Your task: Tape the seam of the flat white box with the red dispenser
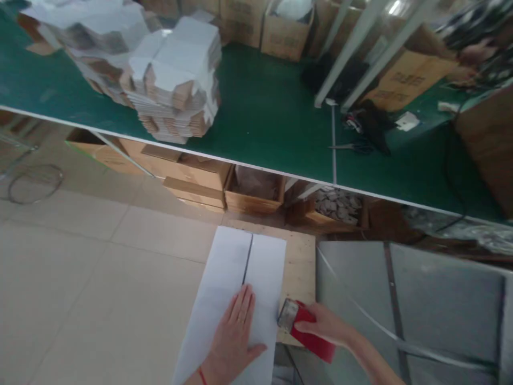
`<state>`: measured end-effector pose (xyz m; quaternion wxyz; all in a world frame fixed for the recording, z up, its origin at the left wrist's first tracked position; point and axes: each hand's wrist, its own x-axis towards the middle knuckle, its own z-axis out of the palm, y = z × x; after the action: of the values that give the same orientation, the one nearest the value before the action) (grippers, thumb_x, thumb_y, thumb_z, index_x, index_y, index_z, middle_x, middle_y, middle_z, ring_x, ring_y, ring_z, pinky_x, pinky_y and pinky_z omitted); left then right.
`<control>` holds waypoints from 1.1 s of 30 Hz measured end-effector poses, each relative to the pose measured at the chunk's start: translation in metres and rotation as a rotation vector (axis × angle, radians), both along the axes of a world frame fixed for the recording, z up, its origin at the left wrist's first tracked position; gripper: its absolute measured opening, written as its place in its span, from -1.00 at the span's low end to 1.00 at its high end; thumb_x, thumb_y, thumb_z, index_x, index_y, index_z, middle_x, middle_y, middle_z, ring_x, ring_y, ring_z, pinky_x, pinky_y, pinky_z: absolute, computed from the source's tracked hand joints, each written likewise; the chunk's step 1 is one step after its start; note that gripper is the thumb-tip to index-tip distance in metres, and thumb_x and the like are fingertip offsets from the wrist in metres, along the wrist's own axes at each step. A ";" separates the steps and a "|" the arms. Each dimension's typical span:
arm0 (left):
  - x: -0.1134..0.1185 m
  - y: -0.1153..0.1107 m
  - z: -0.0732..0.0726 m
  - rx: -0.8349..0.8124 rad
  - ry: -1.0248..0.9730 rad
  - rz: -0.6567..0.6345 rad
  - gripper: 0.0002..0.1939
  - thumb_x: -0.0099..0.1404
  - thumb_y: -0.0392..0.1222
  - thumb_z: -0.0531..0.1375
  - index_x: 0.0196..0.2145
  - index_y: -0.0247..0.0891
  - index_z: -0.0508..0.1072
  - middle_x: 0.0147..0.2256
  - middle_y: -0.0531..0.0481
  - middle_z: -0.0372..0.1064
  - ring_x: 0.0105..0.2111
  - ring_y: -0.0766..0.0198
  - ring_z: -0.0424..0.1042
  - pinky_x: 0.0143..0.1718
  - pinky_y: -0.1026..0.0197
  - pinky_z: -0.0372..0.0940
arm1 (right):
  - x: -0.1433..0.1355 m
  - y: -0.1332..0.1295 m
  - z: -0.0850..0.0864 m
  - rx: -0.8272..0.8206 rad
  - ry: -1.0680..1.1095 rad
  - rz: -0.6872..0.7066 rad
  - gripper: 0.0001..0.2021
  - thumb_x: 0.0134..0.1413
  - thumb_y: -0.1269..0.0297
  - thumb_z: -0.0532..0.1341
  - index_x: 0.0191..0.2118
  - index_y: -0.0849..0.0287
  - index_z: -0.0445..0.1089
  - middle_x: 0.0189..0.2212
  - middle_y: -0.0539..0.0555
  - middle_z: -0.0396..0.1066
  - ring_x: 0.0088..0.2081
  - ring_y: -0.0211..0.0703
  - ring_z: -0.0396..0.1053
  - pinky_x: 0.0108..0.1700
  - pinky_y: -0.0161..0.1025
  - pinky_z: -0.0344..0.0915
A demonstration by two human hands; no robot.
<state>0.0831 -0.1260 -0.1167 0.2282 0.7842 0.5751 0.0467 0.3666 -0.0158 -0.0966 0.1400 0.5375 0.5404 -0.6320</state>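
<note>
Left hand (236, 334) flat on white box (240, 289), right hand (323, 323) gripping red tape dispenser (306, 331)

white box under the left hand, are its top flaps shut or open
Shut. The two flaps of the white box lie flat and meet along a dark centre seam, with the left hand pressing on them.

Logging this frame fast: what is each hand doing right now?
Left hand: open, pressed flat on the white box beside its flap seam.
Right hand: closed around the red tape dispenser at the box's right edge.
</note>
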 end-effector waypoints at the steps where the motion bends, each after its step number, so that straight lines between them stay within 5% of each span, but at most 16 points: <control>1: 0.006 0.001 -0.002 0.060 0.050 0.011 0.34 0.11 0.36 0.28 0.43 -0.44 -0.44 0.41 -0.46 -0.14 0.39 -0.25 0.03 0.29 -0.16 0.21 | 0.002 0.004 0.001 0.018 0.030 0.030 -0.65 -0.03 -0.02 0.26 -0.37 0.21 0.53 -0.47 0.04 0.53 -0.41 -0.08 0.45 -0.40 -0.27 0.23; 7: 0.021 0.009 -0.001 0.306 0.245 0.019 0.28 0.10 0.40 0.25 0.40 -0.63 -0.17 0.42 -0.59 -0.24 0.41 -0.32 -0.09 0.28 -0.17 0.12 | 0.010 0.021 -0.009 0.070 0.093 0.150 -0.68 -0.04 -0.01 0.34 -0.39 0.20 0.53 -0.50 0.01 0.50 -0.41 -0.11 0.43 -0.45 -0.31 0.12; 14: 0.028 0.018 0.005 0.317 0.310 -0.045 0.09 0.32 0.35 0.01 0.40 -0.64 -0.26 0.43 -0.59 -0.36 0.44 -0.30 -0.25 0.28 -0.21 0.06 | 0.049 0.039 -0.025 0.046 0.042 0.278 -0.61 0.00 -0.09 0.34 -0.30 0.18 0.61 -0.37 0.11 0.60 -0.33 -0.02 0.52 -0.45 -0.30 0.18; 18: 0.031 0.020 0.004 0.309 0.305 -0.044 0.06 0.36 0.36 -0.08 0.40 -0.64 -0.28 0.44 -0.56 -0.42 0.45 -0.26 -0.33 0.35 -0.21 -0.07 | 0.098 0.039 -0.057 0.089 -0.160 0.307 -0.58 -0.02 -0.03 0.36 -0.20 0.24 0.61 -0.25 0.24 0.62 -0.23 0.11 0.55 -0.40 -0.24 0.22; 21: 0.029 0.022 0.008 0.322 0.294 -0.034 0.04 0.38 0.34 -0.09 0.40 -0.66 -0.27 0.45 -0.53 -0.46 0.46 -0.23 -0.37 0.40 -0.19 -0.17 | 0.108 0.030 -0.090 0.064 -0.263 0.273 -0.58 -0.03 0.01 0.34 -0.16 0.26 0.61 -0.19 0.30 0.61 -0.19 0.17 0.56 -0.36 -0.21 0.30; 23: 0.029 0.026 0.014 0.352 0.281 -0.111 -0.04 0.40 0.24 -0.02 0.40 -0.63 -0.20 0.45 -0.48 -0.34 0.46 -0.16 -0.32 0.41 -0.12 -0.13 | 0.096 0.025 -0.108 0.052 -0.308 0.259 -0.58 -0.04 0.02 0.34 -0.15 0.25 0.61 -0.18 0.31 0.61 -0.17 0.18 0.57 -0.32 -0.19 0.36; 25: 0.034 0.034 0.019 0.363 0.245 -0.345 -0.25 0.43 0.03 0.05 0.40 -0.46 -0.02 0.41 -0.29 -0.03 0.44 0.00 -0.13 0.38 0.02 0.01 | 0.073 0.021 -0.120 0.058 -0.337 0.246 -0.56 -0.02 0.01 0.33 -0.12 0.26 0.60 -0.16 0.34 0.60 -0.14 0.21 0.57 -0.27 -0.16 0.40; 27: 0.045 0.046 0.020 0.316 0.182 -0.607 -0.48 0.42 -0.19 0.05 0.30 -0.29 0.26 0.27 -0.13 0.32 0.33 0.16 0.18 0.29 0.13 0.18 | 0.046 0.020 -0.124 0.093 -0.361 0.230 -0.55 0.05 0.01 0.28 -0.08 0.27 0.58 -0.12 0.37 0.58 -0.07 0.24 0.55 -0.20 -0.11 0.43; 29: 0.059 0.063 0.015 0.245 0.118 -0.733 -0.65 0.43 -0.25 0.03 0.06 -0.28 0.50 0.02 -0.12 0.56 0.10 0.20 0.45 0.18 0.15 0.32 | 0.019 0.020 -0.122 0.142 -0.382 0.212 -0.59 0.14 0.06 0.21 -0.06 0.25 0.57 -0.08 0.37 0.57 -0.02 0.23 0.53 -0.13 -0.06 0.43; 33: 0.075 0.095 -0.003 0.207 0.067 -0.860 -0.66 0.46 -0.15 0.06 -0.21 -0.37 0.60 -0.21 -0.20 0.63 -0.17 0.14 0.57 0.05 0.11 0.42 | -0.022 0.020 -0.115 0.184 -0.437 0.174 -0.71 0.15 0.21 0.21 -0.10 0.21 0.58 -0.11 0.32 0.58 -0.04 0.22 0.53 -0.08 0.04 0.41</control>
<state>0.1577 -0.0310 -0.1195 0.1286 0.9720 0.1958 -0.0207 0.3448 0.0038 -0.2113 0.2579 0.6232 0.5970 -0.4344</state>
